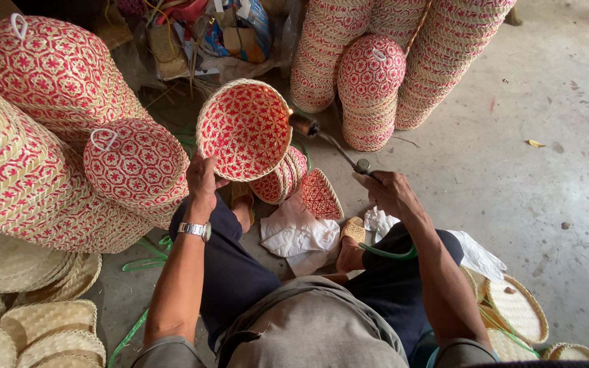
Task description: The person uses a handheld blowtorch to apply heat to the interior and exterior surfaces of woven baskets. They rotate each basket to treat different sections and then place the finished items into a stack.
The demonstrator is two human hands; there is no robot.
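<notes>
Left hand (201, 178) pinches rim of red woven basket (244, 129); right hand (384, 192) fisted round torch (328, 140), nozzle touching basket's right edge. Risk: lingering flame scorches weave.

My left hand (201, 178) grips the rim of a red-and-straw woven basket (244, 128), tilted so its inside faces me. My right hand (388, 192) holds a metal torch (328, 142) (its nozzle just beside the basket's edge). Stacks of matching baskets (369, 92) stand around my knees on the concrete floor (547, 177).
</notes>
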